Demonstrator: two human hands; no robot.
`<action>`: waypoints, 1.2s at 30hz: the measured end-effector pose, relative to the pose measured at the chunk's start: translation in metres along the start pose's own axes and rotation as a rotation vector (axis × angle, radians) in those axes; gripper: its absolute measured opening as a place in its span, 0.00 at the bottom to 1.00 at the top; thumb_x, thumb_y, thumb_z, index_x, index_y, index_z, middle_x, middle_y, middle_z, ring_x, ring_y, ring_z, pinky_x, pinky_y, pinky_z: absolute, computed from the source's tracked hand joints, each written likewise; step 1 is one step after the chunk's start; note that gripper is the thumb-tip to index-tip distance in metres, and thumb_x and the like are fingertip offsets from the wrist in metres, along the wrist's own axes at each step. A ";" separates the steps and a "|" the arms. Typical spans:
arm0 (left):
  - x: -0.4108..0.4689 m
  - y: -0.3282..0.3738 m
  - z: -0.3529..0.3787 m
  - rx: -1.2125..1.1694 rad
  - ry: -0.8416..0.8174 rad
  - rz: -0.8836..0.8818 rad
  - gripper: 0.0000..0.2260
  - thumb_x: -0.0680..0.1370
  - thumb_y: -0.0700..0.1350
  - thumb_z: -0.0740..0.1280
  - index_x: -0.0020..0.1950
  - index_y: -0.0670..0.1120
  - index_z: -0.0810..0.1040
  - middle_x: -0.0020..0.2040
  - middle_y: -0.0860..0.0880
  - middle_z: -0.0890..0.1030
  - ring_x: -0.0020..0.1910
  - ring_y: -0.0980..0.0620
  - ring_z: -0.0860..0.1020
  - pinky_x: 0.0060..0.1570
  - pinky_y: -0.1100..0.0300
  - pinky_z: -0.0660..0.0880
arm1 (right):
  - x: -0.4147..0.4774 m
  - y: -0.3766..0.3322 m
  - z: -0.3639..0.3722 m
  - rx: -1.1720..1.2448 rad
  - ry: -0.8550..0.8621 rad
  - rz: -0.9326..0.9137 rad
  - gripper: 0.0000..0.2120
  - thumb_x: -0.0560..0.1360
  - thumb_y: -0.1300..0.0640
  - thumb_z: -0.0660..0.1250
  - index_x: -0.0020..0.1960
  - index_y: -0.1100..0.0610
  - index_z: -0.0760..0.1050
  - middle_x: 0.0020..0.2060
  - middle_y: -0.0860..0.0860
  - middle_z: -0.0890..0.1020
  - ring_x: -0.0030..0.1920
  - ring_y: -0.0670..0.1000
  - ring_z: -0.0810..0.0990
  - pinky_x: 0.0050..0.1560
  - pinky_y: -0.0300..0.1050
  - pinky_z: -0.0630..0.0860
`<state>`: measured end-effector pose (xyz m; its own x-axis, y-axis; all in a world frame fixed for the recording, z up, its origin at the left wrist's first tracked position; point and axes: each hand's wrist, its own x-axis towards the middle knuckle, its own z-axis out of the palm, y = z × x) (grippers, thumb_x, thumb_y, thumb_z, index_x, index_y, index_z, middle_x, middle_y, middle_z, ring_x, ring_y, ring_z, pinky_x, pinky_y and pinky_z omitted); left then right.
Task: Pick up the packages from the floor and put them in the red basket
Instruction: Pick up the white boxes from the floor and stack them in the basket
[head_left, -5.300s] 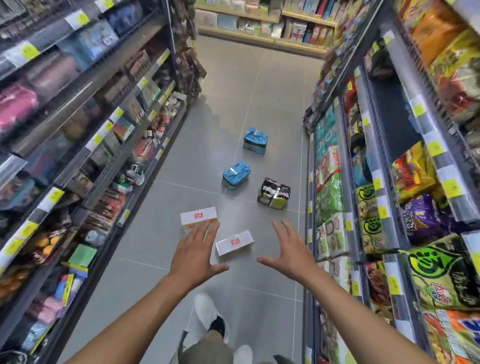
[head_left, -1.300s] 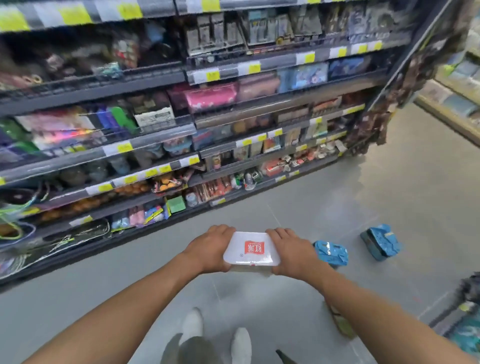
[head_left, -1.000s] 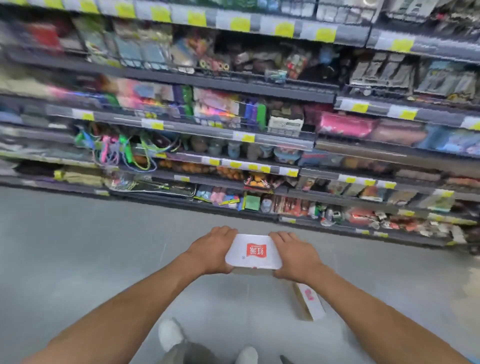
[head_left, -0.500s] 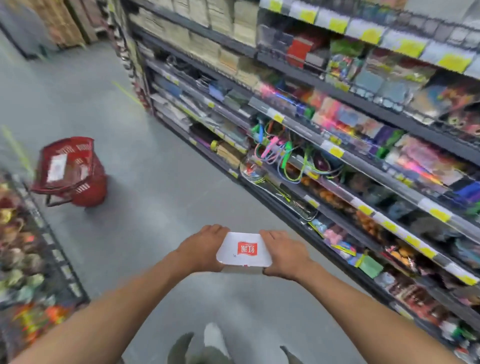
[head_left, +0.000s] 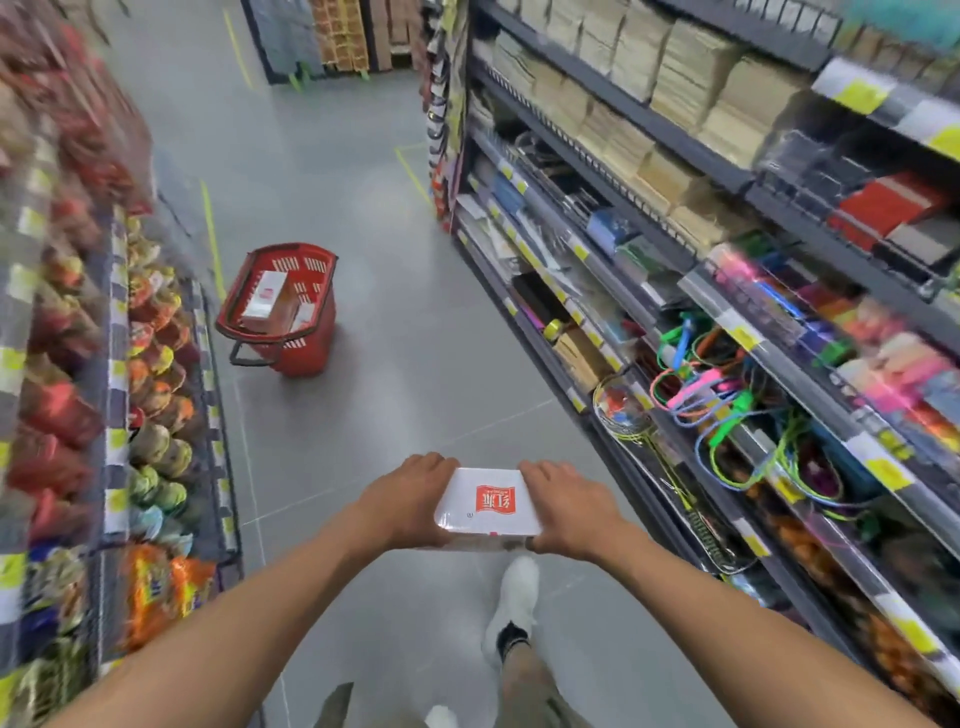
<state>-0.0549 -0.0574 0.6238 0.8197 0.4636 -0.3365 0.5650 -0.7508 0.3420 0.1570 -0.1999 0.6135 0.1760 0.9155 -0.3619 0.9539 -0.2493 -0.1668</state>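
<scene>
Both hands, left hand (head_left: 410, 501) and right hand (head_left: 571, 512), clasp a white package (head_left: 485, 503) by its two short sides, carried level at waist height

Since half a second ago the view has swung further round, so the red basket (head_left: 311, 343) now stands ahead on the aisle floor (head_left: 415, 322), upper left and well apart from the hands, instead of off at the frame's edge (another white package (head_left: 265, 304) already lies inside it). By judgement, pickup is complete and the carry is under way; what remains is the approach and lowering the package over the rim
</scene>
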 end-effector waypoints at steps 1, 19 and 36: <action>0.010 -0.005 -0.005 0.003 0.008 -0.013 0.34 0.67 0.66 0.71 0.67 0.52 0.68 0.61 0.51 0.73 0.60 0.49 0.72 0.55 0.51 0.76 | 0.014 0.003 -0.005 -0.005 -0.004 -0.014 0.45 0.64 0.37 0.76 0.74 0.46 0.58 0.68 0.47 0.72 0.68 0.52 0.70 0.54 0.54 0.77; 0.205 -0.080 -0.108 -0.070 0.081 -0.254 0.34 0.65 0.61 0.72 0.66 0.51 0.67 0.61 0.50 0.74 0.59 0.48 0.73 0.55 0.48 0.77 | 0.281 0.092 -0.132 -0.107 -0.048 -0.296 0.43 0.65 0.40 0.76 0.73 0.47 0.60 0.67 0.48 0.73 0.67 0.53 0.72 0.54 0.57 0.80; 0.341 -0.264 -0.223 -0.204 0.148 -0.369 0.35 0.68 0.60 0.72 0.71 0.52 0.65 0.64 0.50 0.72 0.63 0.48 0.72 0.56 0.50 0.76 | 0.555 0.047 -0.224 -0.181 -0.096 -0.358 0.48 0.64 0.38 0.76 0.77 0.44 0.55 0.74 0.52 0.68 0.69 0.60 0.71 0.64 0.58 0.76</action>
<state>0.0960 0.4040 0.6142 0.5560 0.7566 -0.3442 0.8170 -0.4212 0.3938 0.3544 0.3676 0.6104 -0.1901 0.8985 -0.3956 0.9796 0.1471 -0.1366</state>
